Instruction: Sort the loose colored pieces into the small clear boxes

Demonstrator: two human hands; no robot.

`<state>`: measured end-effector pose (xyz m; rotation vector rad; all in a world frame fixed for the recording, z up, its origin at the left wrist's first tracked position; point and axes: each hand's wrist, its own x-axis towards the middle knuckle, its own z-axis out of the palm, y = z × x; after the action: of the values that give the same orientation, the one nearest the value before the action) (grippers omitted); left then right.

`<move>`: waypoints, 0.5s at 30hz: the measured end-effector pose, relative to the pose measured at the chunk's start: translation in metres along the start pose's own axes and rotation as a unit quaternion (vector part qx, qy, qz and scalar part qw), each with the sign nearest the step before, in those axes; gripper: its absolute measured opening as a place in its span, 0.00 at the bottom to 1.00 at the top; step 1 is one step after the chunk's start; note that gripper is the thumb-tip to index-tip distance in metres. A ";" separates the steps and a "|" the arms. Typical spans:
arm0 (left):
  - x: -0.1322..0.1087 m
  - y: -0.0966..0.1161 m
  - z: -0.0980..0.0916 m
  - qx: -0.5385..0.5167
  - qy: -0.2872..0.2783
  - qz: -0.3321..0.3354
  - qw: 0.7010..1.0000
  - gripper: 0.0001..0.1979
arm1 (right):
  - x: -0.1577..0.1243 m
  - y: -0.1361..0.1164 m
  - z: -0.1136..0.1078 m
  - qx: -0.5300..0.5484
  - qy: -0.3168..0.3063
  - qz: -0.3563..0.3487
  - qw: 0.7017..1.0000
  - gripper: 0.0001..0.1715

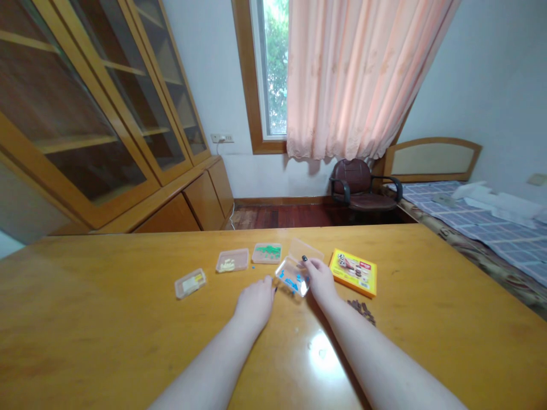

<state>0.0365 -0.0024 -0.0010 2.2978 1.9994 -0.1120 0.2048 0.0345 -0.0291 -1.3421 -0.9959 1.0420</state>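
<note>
My right hand (319, 277) grips a small clear plastic box (293, 276) with blue pieces inside, tilted above the wooden table (106, 319); its lid stands open behind. My left hand (255, 302) is curled closed just left of the box, fingertips at its lower corner, and what they pinch is too small to name. A few blue bits lie on the table by the box.
Three more clear boxes lie to the left: one with green pieces (266, 253), one with pale pieces (232, 260), one with yellow pieces (190, 283). A yellow booklet (354, 272) and a pile of brown pieces (362, 310) lie to the right. A chair (361, 188) and bed (478, 228) stand beyond.
</note>
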 end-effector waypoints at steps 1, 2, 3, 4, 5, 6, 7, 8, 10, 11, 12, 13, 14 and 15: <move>0.000 0.000 0.000 0.001 0.001 0.003 1.000 0.10 | 0.000 0.000 0.000 0.000 -0.001 -0.001 1.000 0.20; 0.000 0.000 -0.001 0.001 0.002 0.005 1.000 0.10 | 0.000 0.000 0.000 -0.001 -0.001 -0.002 1.000 0.20; 0.000 0.000 -0.001 0.001 0.000 0.006 1.000 0.10 | 0.000 0.000 0.000 -0.002 -0.001 -0.003 1.000 0.20; 0.000 0.001 -0.002 0.001 -0.002 0.006 1.000 0.10 | 0.000 -0.001 0.000 -0.004 -0.001 -0.003 1.000 0.20; 0.000 0.001 -0.002 0.001 -0.004 0.006 1.000 0.10 | -0.001 -0.002 0.000 -0.006 -0.001 -0.003 1.000 0.20; 0.000 0.001 -0.003 0.001 -0.005 0.006 1.000 0.10 | -0.001 -0.002 0.000 -0.007 0.000 -0.001 1.000 0.19; 0.000 0.001 -0.003 0.000 -0.005 0.005 1.000 0.10 | -0.001 -0.003 0.000 -0.006 0.000 0.001 1.000 0.19; 0.000 0.001 -0.004 0.000 -0.004 0.005 1.000 0.10 | -0.001 -0.004 0.000 -0.004 -0.001 0.003 1.000 0.19; 0.000 0.002 -0.004 -0.002 -0.004 0.005 1.000 0.11 | -0.001 -0.004 0.000 -0.001 -0.002 0.006 1.000 0.19; 0.000 0.002 -0.004 -0.003 -0.004 0.005 1.000 0.11 | -0.001 -0.003 0.000 0.000 -0.003 0.006 1.000 0.19; 0.000 0.002 -0.004 -0.004 -0.005 0.004 1.000 0.11 | -0.001 -0.002 0.000 0.000 -0.003 0.006 1.000 0.20; 0.000 0.002 -0.004 -0.005 -0.006 0.002 1.000 0.11 | -0.001 -0.001 0.000 -0.002 -0.004 0.005 1.000 0.20; 0.000 0.002 -0.004 -0.006 -0.008 0.001 1.000 0.11 | 0.000 0.000 0.000 -0.002 -0.004 0.003 1.000 0.20; 0.000 0.002 -0.004 -0.006 -0.009 -0.001 1.000 0.11 | 0.000 0.001 0.000 -0.002 -0.004 0.000 1.000 0.20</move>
<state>0.0383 -0.0025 0.0031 2.2795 1.9873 -0.1205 0.2048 0.0346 -0.0302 -1.3423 -1.0047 1.0474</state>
